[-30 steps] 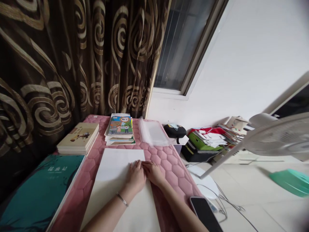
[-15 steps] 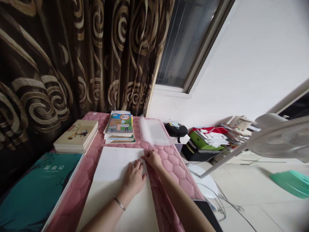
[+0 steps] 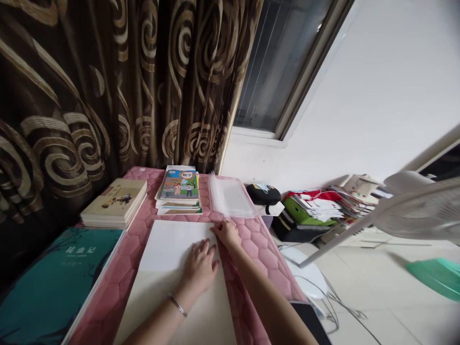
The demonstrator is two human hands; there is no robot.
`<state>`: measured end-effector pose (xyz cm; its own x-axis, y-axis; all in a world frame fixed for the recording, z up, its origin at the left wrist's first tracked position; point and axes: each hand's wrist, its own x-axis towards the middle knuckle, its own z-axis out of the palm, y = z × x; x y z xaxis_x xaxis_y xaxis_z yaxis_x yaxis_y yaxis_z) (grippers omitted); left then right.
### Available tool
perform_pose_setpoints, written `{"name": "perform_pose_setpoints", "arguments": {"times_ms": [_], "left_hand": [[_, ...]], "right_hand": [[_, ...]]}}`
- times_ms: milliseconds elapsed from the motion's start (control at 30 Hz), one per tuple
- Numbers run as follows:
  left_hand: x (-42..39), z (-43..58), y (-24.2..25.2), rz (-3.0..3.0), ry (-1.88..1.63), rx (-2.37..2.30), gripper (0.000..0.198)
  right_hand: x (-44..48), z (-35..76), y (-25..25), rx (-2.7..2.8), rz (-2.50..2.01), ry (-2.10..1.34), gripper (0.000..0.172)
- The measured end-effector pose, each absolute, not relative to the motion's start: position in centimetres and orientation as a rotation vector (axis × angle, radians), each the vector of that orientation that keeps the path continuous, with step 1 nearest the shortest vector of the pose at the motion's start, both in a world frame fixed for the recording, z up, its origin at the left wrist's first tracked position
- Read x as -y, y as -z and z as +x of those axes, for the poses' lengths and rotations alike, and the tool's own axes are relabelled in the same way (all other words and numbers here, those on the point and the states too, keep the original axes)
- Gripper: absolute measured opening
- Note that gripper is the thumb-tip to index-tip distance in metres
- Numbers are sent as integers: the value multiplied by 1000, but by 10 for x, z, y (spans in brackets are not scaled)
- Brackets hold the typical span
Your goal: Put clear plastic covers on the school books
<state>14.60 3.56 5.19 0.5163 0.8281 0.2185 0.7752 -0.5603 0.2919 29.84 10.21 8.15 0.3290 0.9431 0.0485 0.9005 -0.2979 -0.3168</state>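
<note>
A large pale sheet (image 3: 168, 244), white at its far part and cream nearer to me, lies flat in front of me; whether it is one piece or two I cannot tell. My left hand (image 3: 201, 265) rests on it, palm down, fingers stretched out, with a metal bangle on the wrist. At the far right corner, my right hand (image 3: 227, 234) pinches the sheet's edge. Pink quilted cloth (image 3: 258, 249) spreads beneath everything.
On the left are a teal book (image 3: 72, 273) and a stack of cream books (image 3: 115, 201). Farther back lie textbooks (image 3: 178, 184) and clear plastic covers (image 3: 233, 196). A black case (image 3: 264, 193), a white fan (image 3: 417, 206) and a green plastic object (image 3: 436, 275) are at right.
My right hand has shifted slightly toward the sheet's far right corner. My left hand stays flat in nearly the same place. The view has moved a little.
</note>
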Motion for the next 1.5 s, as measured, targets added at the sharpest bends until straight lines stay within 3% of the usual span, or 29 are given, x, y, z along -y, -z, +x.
{"name": "perform_pose_setpoints", "arguments": {"times_ms": [267,800,1200,1500], "left_hand": [[-36,148,-53,2622,-485,-1391,41],[-35,146,-55,2608,-533,-1371,41],[-32,146,-65,2567,-421,-1382,42],[-34,147,-63,2585,-439,-1372,40]], "right_hand": [[-68,304,-76,1739,-2239,-256,27],[-125,297,-83,1581,-2387,-200,38],[-60,301,-75,1740,-2246,-275,22],[-94,296,-78,1590,-2331,-262,28]]}}
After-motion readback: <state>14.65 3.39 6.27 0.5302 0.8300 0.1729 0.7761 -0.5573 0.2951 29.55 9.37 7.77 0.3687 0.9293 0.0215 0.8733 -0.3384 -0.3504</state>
